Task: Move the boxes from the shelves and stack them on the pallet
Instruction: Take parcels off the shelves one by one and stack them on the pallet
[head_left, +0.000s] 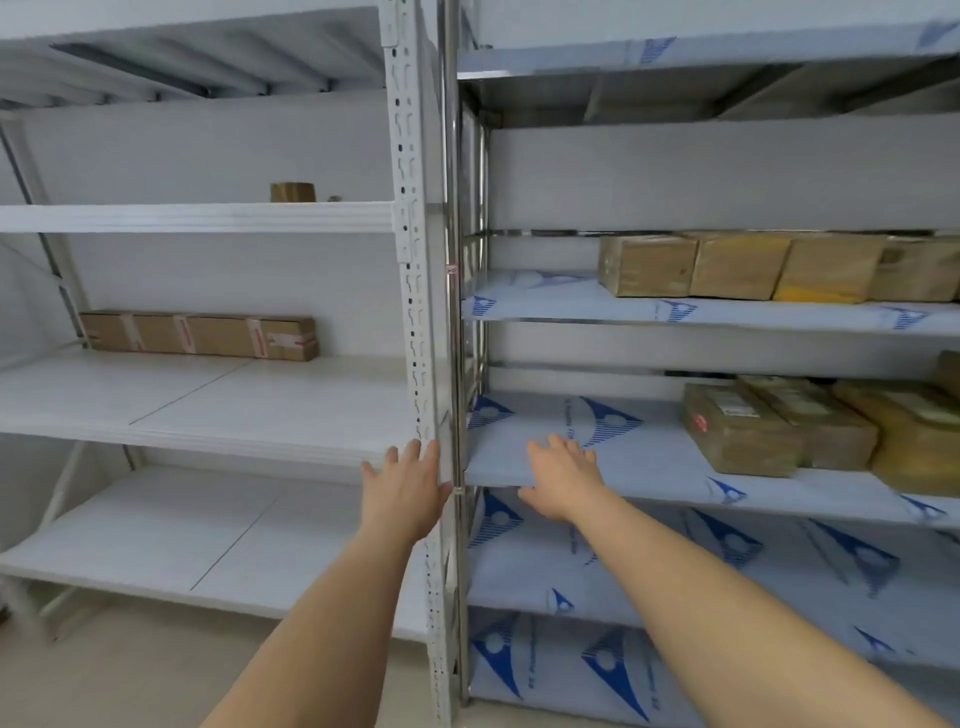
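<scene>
Fingers (563, 449) of the right hand (563, 480) are held straight and spread, grasping nothing, above the front edge of the film-covered shelf (613, 457) of the steel rack; the fingers of the left hand (408, 486) are likewise loose and empty, level with the white upright (423, 364) between the two racks. From the right fingers the nearest box (740, 431) lies to the right and farther back on the same shelf, well apart from them, so the right hand is judged the nearer, and a reach rightward along the shelf is called for. Its long axis is seen running from the shelf's back toward its front. It is brown, wrapped in tape, with a white label on top, and is set touching a row of similar boxes (841, 426) to its right. More boxes (737, 265) are seen one shelf up, and a long carton (200, 335) on the white rack at left. No pallet is in view
</scene>
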